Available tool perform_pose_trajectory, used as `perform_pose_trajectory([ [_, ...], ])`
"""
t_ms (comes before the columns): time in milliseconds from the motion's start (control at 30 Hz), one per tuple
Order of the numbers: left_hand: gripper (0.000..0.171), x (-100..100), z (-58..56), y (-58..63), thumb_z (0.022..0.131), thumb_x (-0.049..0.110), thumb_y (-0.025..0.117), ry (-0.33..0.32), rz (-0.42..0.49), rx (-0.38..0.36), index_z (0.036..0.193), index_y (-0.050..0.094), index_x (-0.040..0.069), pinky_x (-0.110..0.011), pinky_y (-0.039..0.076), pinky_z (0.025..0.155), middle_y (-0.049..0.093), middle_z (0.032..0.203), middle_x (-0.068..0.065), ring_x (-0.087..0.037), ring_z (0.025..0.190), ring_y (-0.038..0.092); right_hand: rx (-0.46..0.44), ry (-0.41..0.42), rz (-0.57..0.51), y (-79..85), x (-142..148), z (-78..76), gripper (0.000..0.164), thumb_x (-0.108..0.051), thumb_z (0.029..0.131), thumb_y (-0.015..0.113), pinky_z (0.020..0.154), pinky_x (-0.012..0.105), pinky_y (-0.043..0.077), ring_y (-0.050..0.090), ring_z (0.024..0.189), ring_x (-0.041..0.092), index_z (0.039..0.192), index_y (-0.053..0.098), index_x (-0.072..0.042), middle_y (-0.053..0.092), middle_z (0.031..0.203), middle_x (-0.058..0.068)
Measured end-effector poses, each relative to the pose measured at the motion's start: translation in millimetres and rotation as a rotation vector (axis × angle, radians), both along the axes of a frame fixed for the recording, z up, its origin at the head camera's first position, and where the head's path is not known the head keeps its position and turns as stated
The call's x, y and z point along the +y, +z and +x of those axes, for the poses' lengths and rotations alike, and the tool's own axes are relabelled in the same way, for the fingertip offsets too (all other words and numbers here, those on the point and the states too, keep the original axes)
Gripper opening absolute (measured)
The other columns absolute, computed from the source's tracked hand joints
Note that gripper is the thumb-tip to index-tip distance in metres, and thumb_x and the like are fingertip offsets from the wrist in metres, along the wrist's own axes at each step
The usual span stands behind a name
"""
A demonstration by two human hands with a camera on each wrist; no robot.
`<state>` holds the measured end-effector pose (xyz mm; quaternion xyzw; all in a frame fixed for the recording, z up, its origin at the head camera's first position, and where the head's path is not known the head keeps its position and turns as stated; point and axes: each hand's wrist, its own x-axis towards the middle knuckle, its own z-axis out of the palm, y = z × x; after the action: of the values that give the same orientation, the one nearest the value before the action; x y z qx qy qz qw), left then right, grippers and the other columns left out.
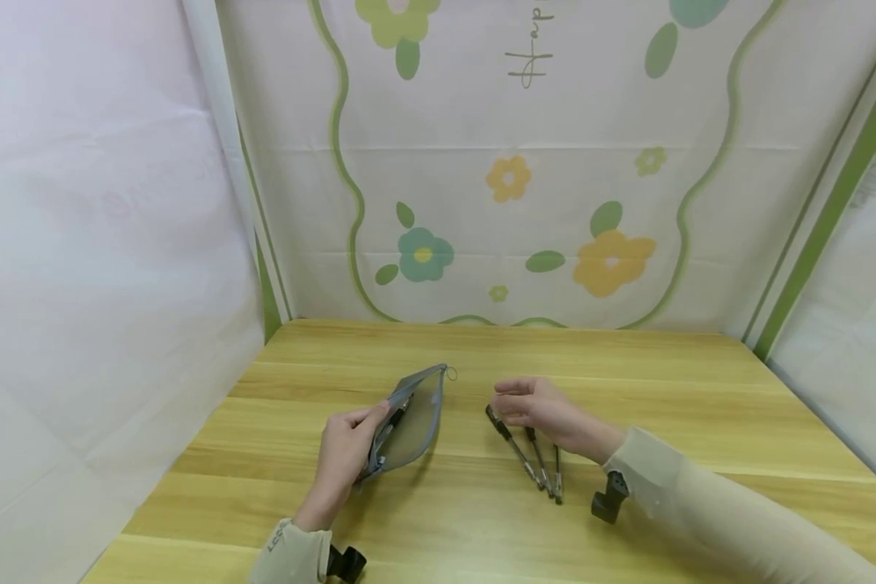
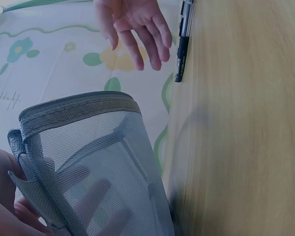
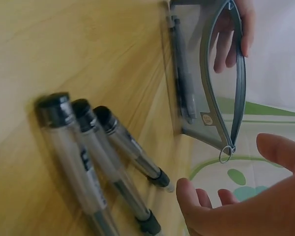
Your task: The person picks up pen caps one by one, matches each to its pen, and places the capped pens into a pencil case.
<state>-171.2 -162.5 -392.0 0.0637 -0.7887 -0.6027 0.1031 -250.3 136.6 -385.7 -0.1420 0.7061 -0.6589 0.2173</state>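
Observation:
My left hand (image 1: pixel 346 454) grips the side of a grey mesh zip pouch (image 1: pixel 418 434), tilted with its mouth unzipped and gaping. Black pens (image 3: pixel 184 73) show through the mesh, lying inside it. To the right, three clear-barrelled pens with black caps and grips (image 1: pixel 518 454) lie fanned out on the table. Just over the pens hovers my right hand (image 1: pixel 551 412), its fingers loosely extended and nothing held between them. In the right wrist view, a gap separates its thumb from its fingers, and the pouch's zip ring (image 3: pixel 226 154) hangs beyond them.
A wood-grain table (image 1: pixel 263 503) carries everything. White cloth walls enclose it at the left, right and back, the back one printed with flowers (image 1: pixel 611 261). Small black devices (image 1: pixel 609 496) are strapped at both wrists.

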Motion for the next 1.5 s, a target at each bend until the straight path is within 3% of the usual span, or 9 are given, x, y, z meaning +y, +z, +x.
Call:
perform_pose_trajectory([
  [267, 0.051, -1, 0.3, 1.8, 0.095, 0.035, 0.067, 0.013, -0.028, -0.012, 0.061, 0.059, -0.002, -0.026, 0.026, 0.051, 0.038, 0.057, 0.0, -0.013, 0.049, 0.021, 0.007, 0.022, 0.065, -7.3, 1, 0.7, 0.064, -0.015, 0.096, 0.066, 0.103, 0.052, 0.041, 0.05, 0.124, 0.039, 0.143, 0.034, 0.014, 0.04, 0.143, 0.031],
  [500, 0.054, 0, 0.9, 2.8, 0.095, 0.033, 0.067, 0.01, -0.014, -0.009, 0.053, 0.047, 0.007, -0.023, 0.022, 0.046, 0.025, 0.05, 0.003, -0.012, 0.046, 0.018, 0.0, 0.04, 0.079, -11.4, 3, 0.3, 0.061, -0.01, 0.096, 0.064, 0.101, 0.049, 0.044, 0.053, 0.121, 0.037, 0.143, 0.034, 0.014, 0.045, 0.138, 0.03],
  [600, 0.054, -1, 0.5, 2.8, 0.095, 0.033, 0.067, 0.013, -0.019, -0.008, 0.053, 0.047, 0.006, -0.024, 0.022, 0.047, 0.027, 0.051, 0.003, -0.012, 0.046, 0.018, 0.005, 0.065, 0.082, -12.4, 3, 1.0, 0.061, -0.007, 0.094, 0.066, 0.098, 0.047, 0.047, 0.057, 0.116, 0.036, 0.141, 0.035, 0.016, 0.049, 0.134, 0.03],
  [867, 0.053, -1, 0.2, 2.9, 0.095, 0.033, 0.067, 0.005, -0.022, -0.013, 0.056, 0.051, 0.001, -0.026, 0.026, 0.05, 0.039, 0.058, -0.002, -0.013, 0.048, 0.02, 0.116, 0.15, 0.19, -17.4, 2, 4.1, 0.062, -0.002, 0.081, 0.078, 0.088, 0.037, 0.054, 0.062, 0.103, 0.029, 0.133, 0.049, 0.012, 0.061, 0.119, 0.021],
  [1033, 0.052, -1, 0.1, 3.5, 0.095, 0.034, 0.066, 0.0, -0.024, -0.011, 0.059, 0.056, -0.002, -0.024, 0.024, 0.048, 0.035, 0.056, -0.001, -0.013, 0.046, 0.018, 0.107, 0.171, 0.197, -21.3, 3, 5.2, 0.062, 0.01, 0.072, 0.08, 0.085, 0.035, 0.055, 0.062, 0.099, 0.032, 0.127, 0.052, 0.015, 0.062, 0.113, 0.019],
  [1267, 0.054, -2, -0.2, 3.2, 0.095, 0.034, 0.067, -0.003, -0.02, -0.01, 0.056, 0.051, 0.001, -0.024, 0.023, 0.049, 0.034, 0.056, 0.0, -0.013, 0.047, 0.018, 0.124, 0.152, 0.222, -22.1, 4, 7.9, 0.053, 0.011, 0.071, 0.082, 0.08, 0.033, 0.056, 0.063, 0.094, 0.03, 0.118, 0.059, 0.014, 0.063, 0.105, 0.018],
  [1500, 0.053, -2, 0.0, 3.3, 0.096, 0.034, 0.066, -0.009, -0.02, -0.006, 0.058, 0.055, -0.002, -0.025, 0.025, 0.05, 0.038, 0.057, -0.002, -0.013, 0.046, 0.018, 0.243, 0.152, 0.28, -24.8, 0, 9.9, 0.041, 0.009, 0.068, 0.085, 0.073, 0.03, 0.058, 0.064, 0.084, 0.026, 0.105, 0.067, 0.009, 0.065, 0.094, 0.015],
])
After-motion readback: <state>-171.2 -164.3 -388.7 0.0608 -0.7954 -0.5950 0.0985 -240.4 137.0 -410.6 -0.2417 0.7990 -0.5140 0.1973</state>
